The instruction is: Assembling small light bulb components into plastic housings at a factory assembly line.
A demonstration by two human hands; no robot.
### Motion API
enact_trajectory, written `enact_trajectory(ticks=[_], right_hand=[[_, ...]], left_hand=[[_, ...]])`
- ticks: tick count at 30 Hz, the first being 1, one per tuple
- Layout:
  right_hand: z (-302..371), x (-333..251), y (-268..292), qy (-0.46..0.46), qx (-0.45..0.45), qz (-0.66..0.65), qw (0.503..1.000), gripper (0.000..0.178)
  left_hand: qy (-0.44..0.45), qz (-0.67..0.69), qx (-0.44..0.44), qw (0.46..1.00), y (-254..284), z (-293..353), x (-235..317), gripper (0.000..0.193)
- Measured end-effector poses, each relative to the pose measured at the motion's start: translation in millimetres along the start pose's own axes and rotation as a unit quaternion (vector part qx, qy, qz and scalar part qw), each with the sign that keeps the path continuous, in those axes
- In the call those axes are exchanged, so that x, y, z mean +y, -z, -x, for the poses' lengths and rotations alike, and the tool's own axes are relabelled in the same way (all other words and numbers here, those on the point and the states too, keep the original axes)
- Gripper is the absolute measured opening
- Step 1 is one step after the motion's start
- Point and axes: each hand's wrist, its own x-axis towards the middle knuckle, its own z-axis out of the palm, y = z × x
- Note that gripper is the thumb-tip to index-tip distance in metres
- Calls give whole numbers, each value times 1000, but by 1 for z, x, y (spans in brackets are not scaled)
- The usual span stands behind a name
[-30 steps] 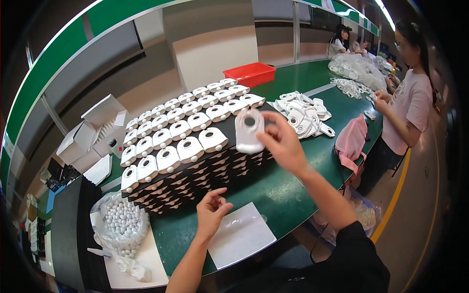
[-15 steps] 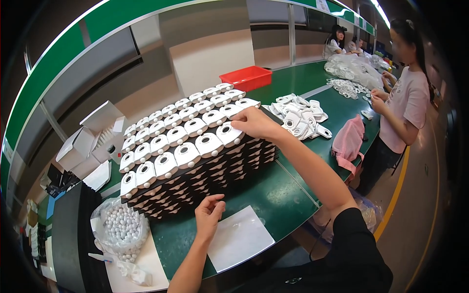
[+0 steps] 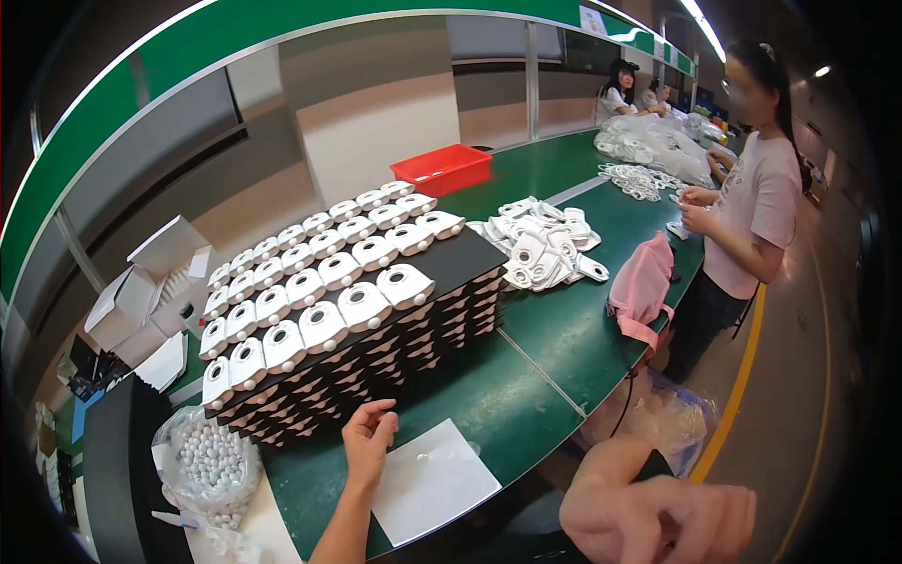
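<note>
My left hand (image 3: 368,440) hovers in front of the stack, fingers loosely bent, thumb and forefinger apart, nothing between them. Close to the camera at the lower right, my right hand (image 3: 648,512) is blurred, its fingers curled in; whatever they hold, if anything, is hidden. Rows of white plastic pieces (image 3: 322,326), each with a round hole and a small white ball at its near end, lie on the top black board (image 3: 462,258). More boards beneath make a tall stack, with balls showing along their edges. The front row stops short of the board's right end.
A loose heap of white pieces (image 3: 545,246) lies right of the stack, near a pink cloth bag (image 3: 642,282). White balls fill a plastic bag (image 3: 211,458) at left, beside black boards (image 3: 127,470). White paper (image 3: 434,484), a red tray (image 3: 442,169) and a co-worker (image 3: 752,197) are also there.
My right hand has left the right end of the front row and come back to the lower right, near the camera. The row's last piece stays on the board. The view has shifted slightly.
</note>
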Motion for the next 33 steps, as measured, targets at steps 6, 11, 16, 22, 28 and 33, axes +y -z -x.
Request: enact_trajectory(ticks=[6, 11, 16, 22, 28, 33], right_hand=[[-11, -12, 0, -107, -77, -3, 991, 8], [-1, -3, -14, -21, 63, 16, 998, 8], [3, 3, -15, 0, 95, 40, 995, 8], [5, -7, -14, -15, 65, 58, 996, 8], [36, 8, 18, -50, 123, 248, 960, 37], [60, 56, 116, -363, -86, 668, 644, 21]], left_hand=[[-8, -8, -2, 1000, 2, -2, -6, 18], [-21, -6, -5, 1000, 3, -3, -6, 18], [-19, 4, -7, 1000, 4, -6, -8, 18], [-17, 7, -17, 1000, -3, -5, -6, 19], [-7, -1, 3, 1000, 6, -3, -6, 19], [1, 3, -13, 1000, -1, -4, -6, 18]])
